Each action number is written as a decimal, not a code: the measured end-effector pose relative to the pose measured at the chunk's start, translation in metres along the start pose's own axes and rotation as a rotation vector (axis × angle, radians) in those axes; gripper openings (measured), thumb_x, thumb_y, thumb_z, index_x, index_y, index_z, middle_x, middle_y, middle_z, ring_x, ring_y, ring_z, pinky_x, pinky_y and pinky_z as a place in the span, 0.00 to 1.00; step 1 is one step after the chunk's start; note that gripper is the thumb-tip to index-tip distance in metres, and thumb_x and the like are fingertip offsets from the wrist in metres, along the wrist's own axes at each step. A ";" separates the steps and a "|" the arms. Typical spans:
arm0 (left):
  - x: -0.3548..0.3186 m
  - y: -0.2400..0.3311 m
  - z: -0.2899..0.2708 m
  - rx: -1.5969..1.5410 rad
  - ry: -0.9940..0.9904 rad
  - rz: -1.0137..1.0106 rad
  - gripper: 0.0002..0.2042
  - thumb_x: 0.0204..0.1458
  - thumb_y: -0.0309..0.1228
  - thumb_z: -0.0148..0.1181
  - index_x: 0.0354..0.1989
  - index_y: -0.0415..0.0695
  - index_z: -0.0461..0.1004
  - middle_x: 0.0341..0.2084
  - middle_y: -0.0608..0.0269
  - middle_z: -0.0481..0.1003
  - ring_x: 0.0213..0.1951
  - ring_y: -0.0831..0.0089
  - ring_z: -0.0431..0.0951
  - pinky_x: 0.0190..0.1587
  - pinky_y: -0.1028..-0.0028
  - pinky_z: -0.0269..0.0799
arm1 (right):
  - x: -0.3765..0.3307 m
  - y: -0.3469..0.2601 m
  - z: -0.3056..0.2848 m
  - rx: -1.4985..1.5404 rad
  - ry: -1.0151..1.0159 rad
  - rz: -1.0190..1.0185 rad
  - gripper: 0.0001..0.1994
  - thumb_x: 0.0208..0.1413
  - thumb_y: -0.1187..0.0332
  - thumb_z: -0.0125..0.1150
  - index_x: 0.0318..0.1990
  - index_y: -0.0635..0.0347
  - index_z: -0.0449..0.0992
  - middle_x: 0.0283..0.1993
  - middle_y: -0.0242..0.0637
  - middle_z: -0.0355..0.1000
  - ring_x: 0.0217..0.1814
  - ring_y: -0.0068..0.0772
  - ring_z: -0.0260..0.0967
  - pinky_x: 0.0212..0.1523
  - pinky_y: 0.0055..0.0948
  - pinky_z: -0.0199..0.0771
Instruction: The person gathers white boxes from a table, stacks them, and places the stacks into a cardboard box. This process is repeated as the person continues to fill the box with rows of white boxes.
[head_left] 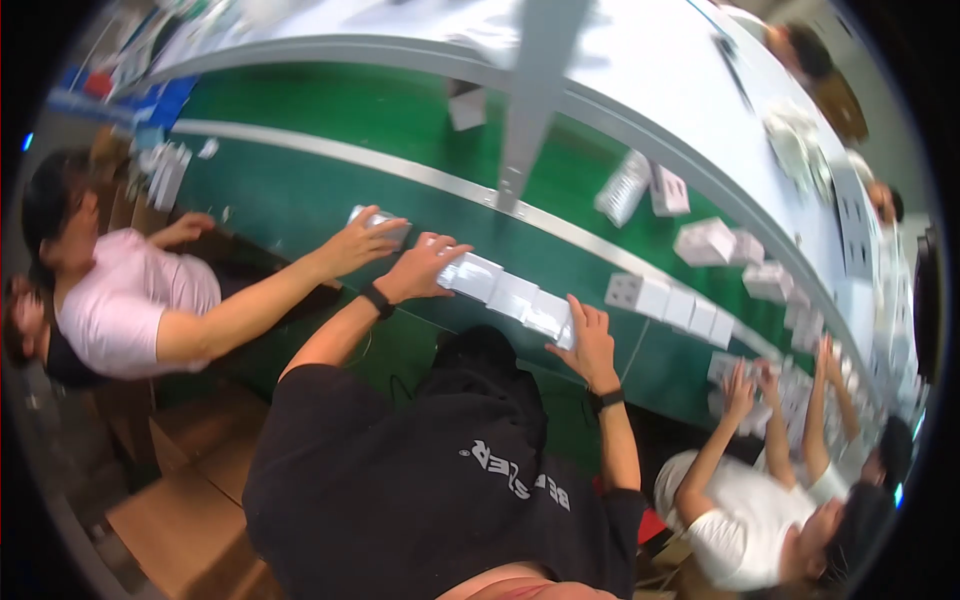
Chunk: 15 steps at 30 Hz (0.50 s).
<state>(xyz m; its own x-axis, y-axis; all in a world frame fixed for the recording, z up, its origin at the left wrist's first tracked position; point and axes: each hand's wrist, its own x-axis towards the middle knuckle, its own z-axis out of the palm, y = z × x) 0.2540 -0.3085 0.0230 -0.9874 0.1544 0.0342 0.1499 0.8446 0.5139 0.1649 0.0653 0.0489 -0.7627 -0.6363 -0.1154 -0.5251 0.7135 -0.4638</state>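
A row of several small white boxes (514, 296), glossy on top, lies along the near side of the green work surface (470, 216). At the left end of this row my left hand (425, 268) presses in, fingers bent over the end box. My right hand (590, 345) grips the opposite end, thumb at the near side and fingers along the end face. The boxes sit side by side, squeezed between both hands. Beyond my left hand, a co-worker's hand (366, 240) rests on another white box (394, 234).
Another row of white boxes (668, 304) stands to the right. A metal post (535, 95) rises ahead, beside a raised white shelf (660, 60). A clear wrapped bundle (622, 188) lies behind the pale rail. Co-workers flank me; cardboard boxes (185, 520) stand at lower left.
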 end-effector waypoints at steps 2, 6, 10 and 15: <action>-0.001 -0.004 -0.005 0.012 -0.044 -0.007 0.44 0.29 0.36 0.81 0.63 0.53 0.68 0.53 0.56 0.71 0.57 0.47 0.69 0.55 0.56 0.76 | 0.005 0.004 0.004 -0.012 0.019 -0.058 0.44 0.32 0.61 0.81 0.64 0.47 0.69 0.56 0.38 0.68 0.60 0.47 0.65 0.47 0.44 0.79; 0.024 -0.013 -0.008 0.060 -0.077 0.056 0.41 0.29 0.35 0.80 0.61 0.50 0.71 0.53 0.54 0.72 0.58 0.48 0.69 0.58 0.55 0.72 | -0.010 0.010 0.013 0.030 0.150 0.009 0.41 0.34 0.58 0.79 0.63 0.42 0.70 0.55 0.36 0.69 0.60 0.47 0.65 0.45 0.44 0.79; 0.041 0.001 -0.017 0.166 -0.097 0.283 0.39 0.32 0.34 0.77 0.60 0.45 0.72 0.53 0.51 0.73 0.56 0.49 0.71 0.61 0.54 0.65 | -0.065 -0.013 0.022 0.131 0.278 0.170 0.40 0.35 0.62 0.77 0.63 0.41 0.70 0.54 0.36 0.69 0.60 0.46 0.64 0.44 0.40 0.81; 0.097 0.117 -0.004 0.150 -0.379 0.744 0.38 0.31 0.29 0.77 0.58 0.43 0.72 0.53 0.53 0.73 0.55 0.48 0.70 0.60 0.54 0.66 | -0.212 -0.079 0.061 0.160 0.579 0.648 0.38 0.37 0.64 0.75 0.62 0.40 0.71 0.56 0.35 0.67 0.61 0.44 0.63 0.41 0.36 0.82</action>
<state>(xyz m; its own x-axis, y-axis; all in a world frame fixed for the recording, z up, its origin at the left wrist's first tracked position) 0.1756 -0.1971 0.0900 -0.5492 0.8355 0.0154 0.7854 0.5098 0.3509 0.3910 0.1257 0.0562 -0.9863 0.1585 0.0451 0.1026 0.8052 -0.5841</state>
